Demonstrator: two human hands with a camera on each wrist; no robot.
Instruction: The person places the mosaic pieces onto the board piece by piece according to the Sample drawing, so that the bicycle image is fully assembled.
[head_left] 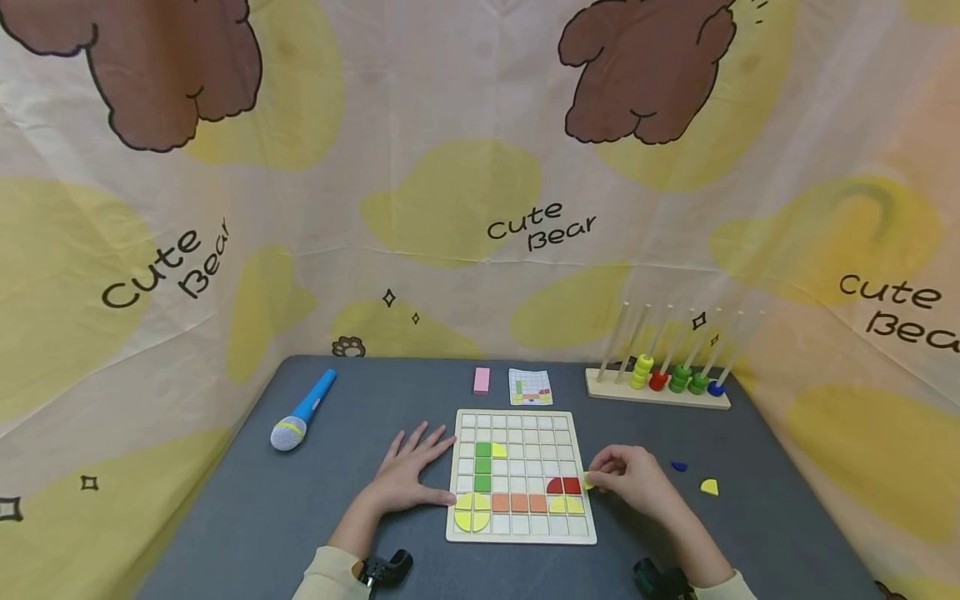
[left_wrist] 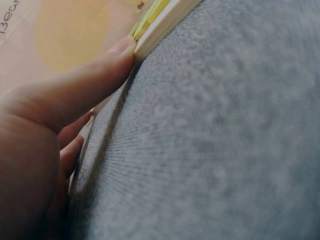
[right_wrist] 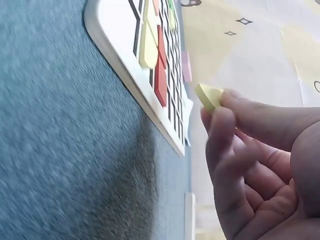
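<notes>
A wooden grid board (head_left: 510, 524) lies flat mid-table, with green, yellow, orange and red tiles in some of its squares. My left hand (head_left: 407, 473) rests at the board's left side, fingers spread and straight. In the left wrist view its thumb (left_wrist: 107, 67) touches the board's edge. Between thumb and forefinger, my right hand (head_left: 628, 477) pinches a small yellow tile (right_wrist: 209, 96), held just off the board's right edge. Red tiles (head_left: 572, 485) and yellow quarter-round tiles (head_left: 574, 505) sit in the squares nearest that hand.
Right of the right hand lie a loose yellow tile (head_left: 709, 487) and a small blue piece (head_left: 678, 467). Behind the board are a pink block (head_left: 482, 381) and a pattern card (head_left: 530, 387). A bead rack (head_left: 657, 392) stands back right; a toy microphone (head_left: 303, 412) lies left.
</notes>
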